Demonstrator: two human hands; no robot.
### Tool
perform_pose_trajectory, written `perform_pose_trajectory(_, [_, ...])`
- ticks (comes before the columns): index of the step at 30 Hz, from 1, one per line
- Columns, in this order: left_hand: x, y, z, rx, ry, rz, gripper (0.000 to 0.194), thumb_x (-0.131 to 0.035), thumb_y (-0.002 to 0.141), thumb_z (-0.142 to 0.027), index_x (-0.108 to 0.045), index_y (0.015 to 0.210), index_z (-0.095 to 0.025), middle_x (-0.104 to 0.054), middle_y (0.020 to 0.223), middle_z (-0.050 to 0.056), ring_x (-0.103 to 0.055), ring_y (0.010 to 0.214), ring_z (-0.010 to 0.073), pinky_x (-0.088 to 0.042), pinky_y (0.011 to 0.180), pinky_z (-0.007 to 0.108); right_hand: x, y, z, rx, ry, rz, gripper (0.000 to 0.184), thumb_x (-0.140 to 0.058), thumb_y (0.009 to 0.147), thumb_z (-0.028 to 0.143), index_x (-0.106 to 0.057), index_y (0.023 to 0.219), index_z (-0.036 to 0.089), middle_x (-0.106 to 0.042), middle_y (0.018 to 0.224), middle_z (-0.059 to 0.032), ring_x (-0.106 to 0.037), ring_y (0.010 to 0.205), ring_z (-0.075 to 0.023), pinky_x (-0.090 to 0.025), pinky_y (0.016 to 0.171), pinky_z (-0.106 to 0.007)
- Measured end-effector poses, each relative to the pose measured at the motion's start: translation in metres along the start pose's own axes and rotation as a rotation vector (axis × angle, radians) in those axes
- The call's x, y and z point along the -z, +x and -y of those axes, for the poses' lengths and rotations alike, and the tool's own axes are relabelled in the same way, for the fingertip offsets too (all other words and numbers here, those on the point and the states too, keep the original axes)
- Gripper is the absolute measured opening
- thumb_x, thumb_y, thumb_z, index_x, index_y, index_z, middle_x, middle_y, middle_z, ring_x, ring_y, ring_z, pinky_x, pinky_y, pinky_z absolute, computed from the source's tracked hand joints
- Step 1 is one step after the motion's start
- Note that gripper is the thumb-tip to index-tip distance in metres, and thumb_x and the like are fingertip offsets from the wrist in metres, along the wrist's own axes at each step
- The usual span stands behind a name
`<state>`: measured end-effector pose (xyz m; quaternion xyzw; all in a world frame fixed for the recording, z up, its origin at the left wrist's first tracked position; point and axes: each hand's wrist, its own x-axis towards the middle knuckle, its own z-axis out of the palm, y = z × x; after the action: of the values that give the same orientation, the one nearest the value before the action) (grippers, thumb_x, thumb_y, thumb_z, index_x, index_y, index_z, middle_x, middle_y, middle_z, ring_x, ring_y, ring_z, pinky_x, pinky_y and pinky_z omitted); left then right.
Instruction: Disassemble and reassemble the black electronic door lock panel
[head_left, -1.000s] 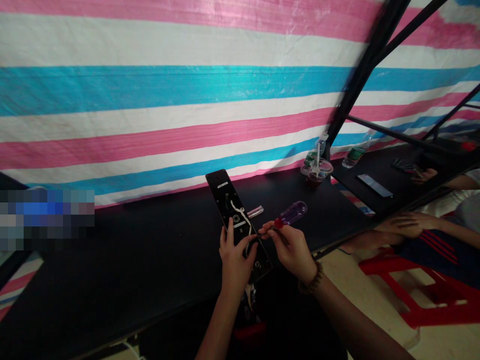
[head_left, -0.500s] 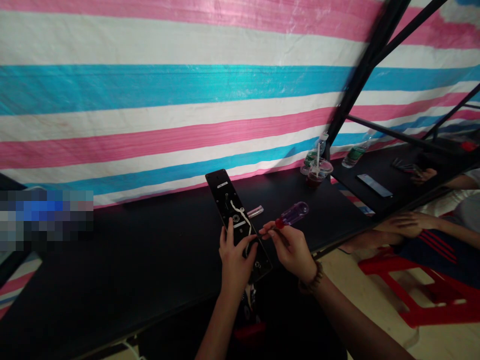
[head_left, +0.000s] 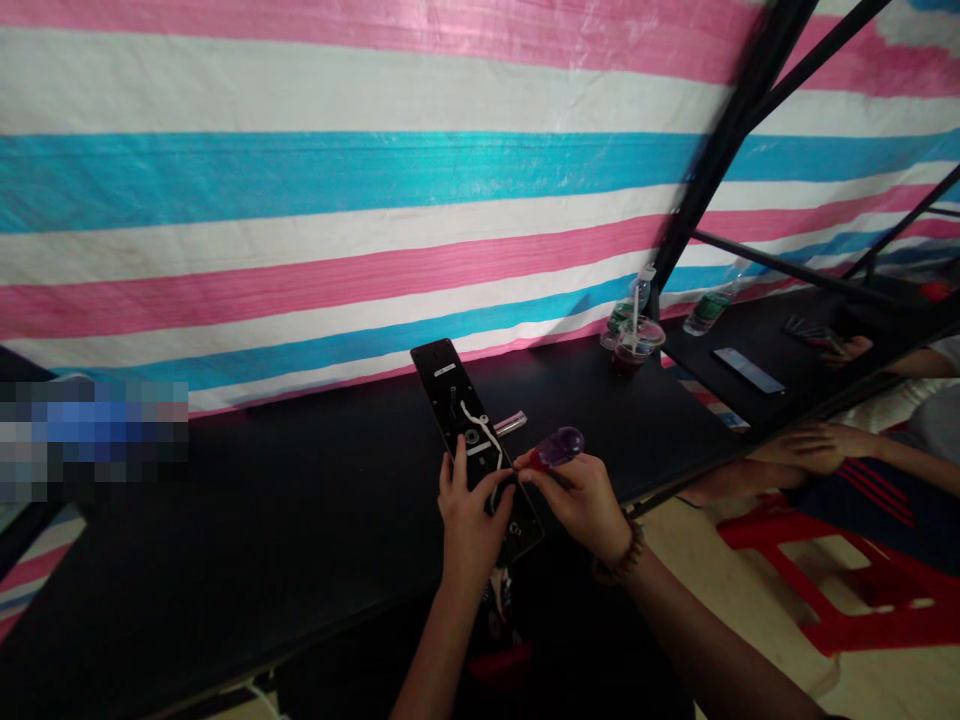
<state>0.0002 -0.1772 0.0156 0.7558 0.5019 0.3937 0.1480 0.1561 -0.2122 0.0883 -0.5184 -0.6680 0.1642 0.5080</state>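
Note:
A long, narrow black panel [head_left: 435, 372] lies at a slant across the table's front edge, its inner side up, with a white cable [head_left: 489, 432], a small round fitting and pale labels on it. My left hand [head_left: 472, 515] steadies it: some fingers press on the panel's left part, while thumb and forefinger come close together near the cable. Whether a small part is between them cannot be made out. In my right hand [head_left: 589, 500] is a screwdriver with a clear purple and red handle [head_left: 559, 448], tilted low over the panel's right edge. Its tip is hidden by fingers.
Behind the panel lies a small clear-and-pink packet [head_left: 511, 424]. A lidded cup with a straw [head_left: 637, 345] and a bottle [head_left: 621, 315] stand by the black frame post [head_left: 701, 190]. A phone [head_left: 748, 370] lies on the neighbouring table; another person's hands [head_left: 814, 442] are at right.
My right hand and the screwdriver have shifted slightly left, closer to my left fingertips, and the handle has swung left and down. My left hand and the panel have stayed put.

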Motion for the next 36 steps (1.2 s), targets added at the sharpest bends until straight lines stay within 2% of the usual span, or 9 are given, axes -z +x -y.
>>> perform_pose_trajectory(4, [0.0010, 0.0000, -0.0004, -0.003, -0.012, 0.010, 0.020, -0.064, 0.087, -0.028, -0.076, 0.103, -0.031, -0.018, 0.165, 0.001, -0.026, 0.146, 0.0407, -0.037, 0.107, 0.065, 0.0015, -0.0007, 0.0016, 0.011, 0.006, -0.013, 0.017, -0.057, 0.094, 0.021, -0.073, 0.090, 0.022, -0.076, 0.093, -0.0058, -0.072, 0.087, -0.0186, -0.058, 0.079, -0.029])
perform_pose_trajectory(22, [0.0012, -0.0001, 0.0000, -0.008, -0.004, 0.007, 0.018, -0.064, 0.087, -0.027, -0.077, 0.100, -0.029, -0.019, 0.165, 0.003, -0.027, 0.145, 0.0426, -0.039, 0.105, 0.066, 0.0035, -0.0029, -0.0022, -0.022, 0.032, -0.067, 0.017, -0.053, 0.096, 0.021, -0.070, 0.091, 0.021, -0.075, 0.086, -0.0050, -0.072, 0.079, -0.0169, -0.057, 0.076, -0.028])
perform_pose_trajectory(31, [-0.0003, -0.0008, 0.0017, -0.003, -0.030, -0.003, 0.020, -0.066, 0.085, -0.025, -0.077, 0.100, -0.031, -0.020, 0.165, 0.000, -0.027, 0.145, 0.0406, -0.038, 0.106, 0.065, 0.0053, -0.0025, -0.0032, -0.047, 0.031, -0.001, 0.017, -0.051, 0.096, 0.022, -0.067, 0.098, 0.020, -0.075, 0.091, -0.0065, -0.073, 0.083, -0.0180, -0.058, 0.077, -0.029])
perform_pose_trajectory(36, [-0.0018, -0.0011, 0.0029, -0.001, -0.031, -0.007, 0.020, -0.066, 0.085, -0.026, -0.077, 0.100, -0.031, -0.020, 0.165, 0.000, -0.027, 0.145, 0.0403, -0.038, 0.106, 0.065, 0.0072, -0.0013, 0.0024, 0.014, -0.052, 0.026, 0.017, -0.051, 0.094, 0.017, -0.068, 0.098, 0.020, -0.075, 0.095, -0.0070, -0.072, 0.089, -0.0186, -0.057, 0.082, -0.030])
